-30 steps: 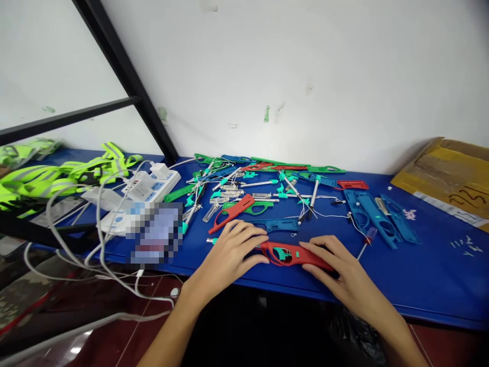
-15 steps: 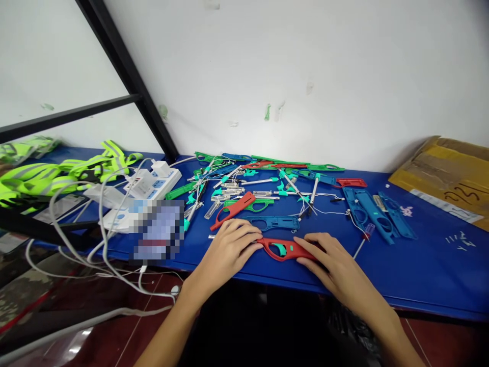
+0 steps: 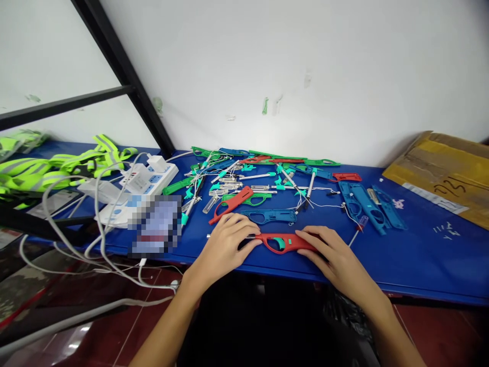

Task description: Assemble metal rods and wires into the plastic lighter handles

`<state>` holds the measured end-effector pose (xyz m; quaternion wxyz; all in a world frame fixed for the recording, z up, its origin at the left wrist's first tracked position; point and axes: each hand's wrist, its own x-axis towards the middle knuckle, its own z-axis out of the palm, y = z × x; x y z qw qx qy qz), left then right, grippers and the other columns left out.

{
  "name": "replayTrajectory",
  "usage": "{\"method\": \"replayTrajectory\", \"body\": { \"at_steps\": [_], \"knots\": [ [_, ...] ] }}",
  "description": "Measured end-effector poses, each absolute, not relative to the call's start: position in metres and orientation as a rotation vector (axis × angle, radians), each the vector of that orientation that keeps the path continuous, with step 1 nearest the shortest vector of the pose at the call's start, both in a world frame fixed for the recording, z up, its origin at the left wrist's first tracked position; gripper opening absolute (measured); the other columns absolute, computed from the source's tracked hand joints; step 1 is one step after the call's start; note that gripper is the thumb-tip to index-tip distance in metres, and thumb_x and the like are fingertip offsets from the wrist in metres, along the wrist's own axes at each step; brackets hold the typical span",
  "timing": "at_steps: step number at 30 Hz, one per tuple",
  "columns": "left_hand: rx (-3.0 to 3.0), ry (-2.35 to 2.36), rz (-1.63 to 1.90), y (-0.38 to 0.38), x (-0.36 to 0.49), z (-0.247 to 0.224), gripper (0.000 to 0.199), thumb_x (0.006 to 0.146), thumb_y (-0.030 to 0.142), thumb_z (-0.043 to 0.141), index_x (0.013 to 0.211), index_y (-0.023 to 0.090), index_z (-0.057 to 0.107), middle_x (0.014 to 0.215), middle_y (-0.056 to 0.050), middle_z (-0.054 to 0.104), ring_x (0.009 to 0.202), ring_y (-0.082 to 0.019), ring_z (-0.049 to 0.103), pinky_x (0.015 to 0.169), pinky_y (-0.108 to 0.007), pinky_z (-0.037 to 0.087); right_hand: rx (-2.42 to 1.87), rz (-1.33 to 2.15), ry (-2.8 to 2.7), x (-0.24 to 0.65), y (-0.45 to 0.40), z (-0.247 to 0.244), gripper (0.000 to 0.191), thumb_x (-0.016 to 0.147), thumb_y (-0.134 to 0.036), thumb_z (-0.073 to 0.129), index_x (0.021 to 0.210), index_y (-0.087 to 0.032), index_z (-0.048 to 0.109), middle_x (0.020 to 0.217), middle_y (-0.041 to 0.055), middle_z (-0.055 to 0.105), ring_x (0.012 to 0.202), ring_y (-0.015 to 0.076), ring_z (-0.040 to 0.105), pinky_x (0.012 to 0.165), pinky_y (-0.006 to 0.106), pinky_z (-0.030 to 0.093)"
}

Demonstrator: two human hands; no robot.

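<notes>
A red gas lighter (image 3: 287, 241) with a green trigger lies lengthwise between my hands near the table's front edge. My left hand (image 3: 234, 239) pinches its nozzle end, where the metal tube meets the red body; the tube's tip shows past the knuckles. On the handle end, my right hand (image 3: 327, 250) grips with thumb and fingers. Just behind sits a blue lighter shell half (image 3: 273, 216), and a red shell half (image 3: 233, 203) rests beyond my left fingers on a green one (image 3: 260, 198).
Loose lighter parts (image 3: 231, 186) and wires are heaped along the wall. Several blue shells (image 3: 369, 204) and a screwdriver (image 3: 359, 229) lie to the right, before a taped cardboard box (image 3: 443, 173). At left are a power strip (image 3: 155, 183), a phone (image 3: 158, 224) and reflective straps (image 3: 64, 171).
The camera view has shifted slightly. Both hands keep their hold on the lighter, and the left has eased a little off the nozzle joint, so more of the metal tube shows.
</notes>
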<state>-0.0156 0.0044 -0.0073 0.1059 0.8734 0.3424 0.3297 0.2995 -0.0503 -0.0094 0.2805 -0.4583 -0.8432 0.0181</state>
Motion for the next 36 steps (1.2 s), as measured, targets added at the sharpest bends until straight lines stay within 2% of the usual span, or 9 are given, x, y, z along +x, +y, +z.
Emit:
{"method": "replayTrajectory", "body": {
  "at_steps": [12, 19, 24, 29, 36],
  "knots": [
    [2.591, 0.983, 0.954, 0.006, -0.015, -0.009, 0.011, 0.107, 0.029, 0.075, 0.117, 0.023, 0.074, 0.118, -0.003, 0.083, 0.114, -0.024, 0.072, 0.102, -0.041, 0.047, -1.237, 0.064, -2.295, 0.298, -0.05, -0.007, 0.035, 0.114, -0.04, 0.059, 0.145, -0.025, 0.064, 0.135, 0.0119, 0.073, 0.119, 0.0278, 0.072, 0.102, 0.047, 0.061],
    [2.607, 1.002, 0.925, 0.005, -0.013, -0.007, 0.009, 0.106, 0.027, 0.076, 0.113, 0.021, 0.074, 0.118, -0.004, 0.08, 0.111, -0.023, 0.072, 0.1, -0.039, 0.047, -1.272, 0.071, -2.294, 0.298, -0.05, -0.007, 0.032, 0.117, -0.038, 0.052, 0.141, -0.026, 0.068, 0.136, 0.0097, 0.076, 0.12, 0.0269, 0.074, 0.11, 0.05, 0.057],
    [2.646, 1.0, 0.899, 0.005, -0.014, -0.008, 0.014, 0.111, 0.032, 0.069, 0.117, 0.022, 0.076, 0.122, -0.006, 0.08, 0.115, -0.025, 0.07, 0.102, -0.041, 0.046, -1.257, 0.062, -2.28, 0.3, -0.05, -0.011, 0.033, 0.117, -0.038, 0.052, 0.141, -0.025, 0.069, 0.136, 0.0098, 0.077, 0.12, 0.0269, 0.075, 0.112, 0.05, 0.056],
    [2.651, 0.967, 0.89, 0.008, -0.014, -0.008, 0.016, 0.112, 0.033, 0.066, 0.109, 0.022, 0.078, 0.12, -0.004, 0.08, 0.112, -0.022, 0.07, 0.102, -0.041, 0.046, -1.281, 0.068, -2.299, 0.3, -0.048, -0.009, 0.033, 0.117, -0.04, 0.051, 0.139, -0.026, 0.071, 0.134, 0.009, 0.078, 0.118, 0.0274, 0.076, 0.108, 0.051, 0.058],
    [2.774, 1.062, 0.621, 0.011, -0.007, 0.004, 0.017, 0.113, 0.033, 0.065, 0.107, 0.022, 0.076, 0.119, -0.004, 0.079, 0.111, -0.025, 0.068, 0.1, -0.044, 0.044, -1.353, 0.263, -2.254, 0.292, -0.05, -0.006, 0.036, 0.117, -0.043, 0.048, 0.137, -0.025, 0.072, 0.134, 0.0101, 0.077, 0.121, 0.0283, 0.073, 0.117, 0.054, 0.054]
  ]
}}
